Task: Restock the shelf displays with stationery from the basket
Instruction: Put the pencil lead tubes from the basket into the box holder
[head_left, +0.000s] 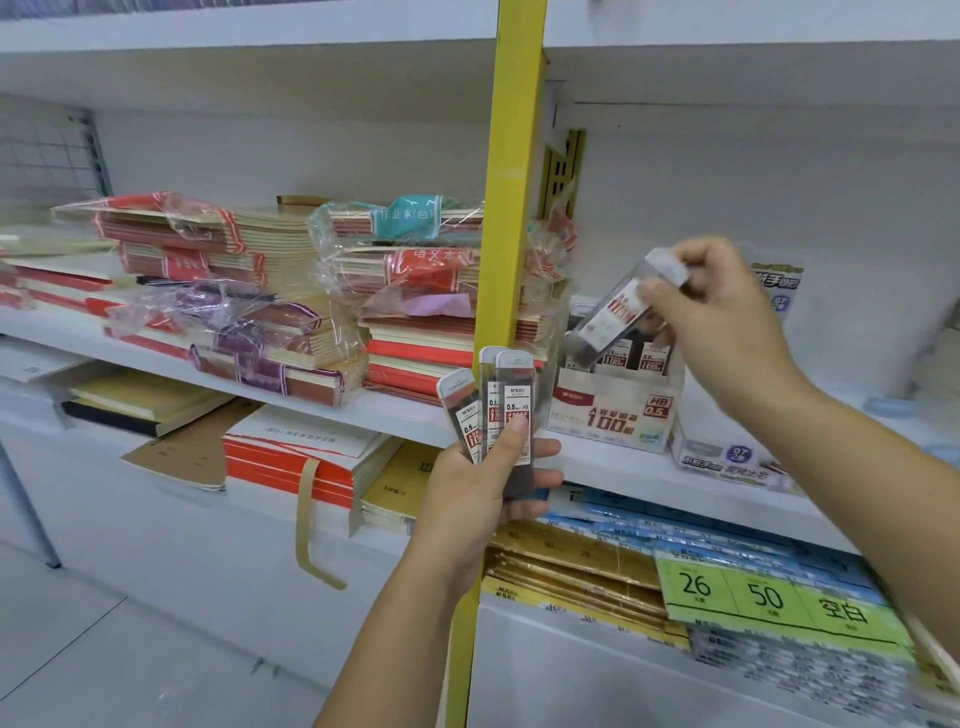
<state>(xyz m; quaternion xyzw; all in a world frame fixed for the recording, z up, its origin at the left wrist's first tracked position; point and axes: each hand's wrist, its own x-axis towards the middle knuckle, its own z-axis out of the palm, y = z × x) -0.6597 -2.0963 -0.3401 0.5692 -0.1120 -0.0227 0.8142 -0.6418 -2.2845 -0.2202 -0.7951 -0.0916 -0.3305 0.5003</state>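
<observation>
Gripping three lead cases (498, 410) upright, fanned, in left hand (478, 488), raised near yellow post (511, 208). Pinching fourth case (613, 312), tilted, in right hand (727, 322), forearm reaching from near right, just above display box (613, 410) on right shelf (649, 467).

The lead cases (511, 415) and the raised lead case (615, 312) are clear with white caps, dark leads and red-and-white labels. The display box (613, 415) is white with red print. The shelf (395, 413) is white, its post (511, 208) yellow. Notebook bundles (218, 239) are cream, banded red, teal or purple.
</observation>
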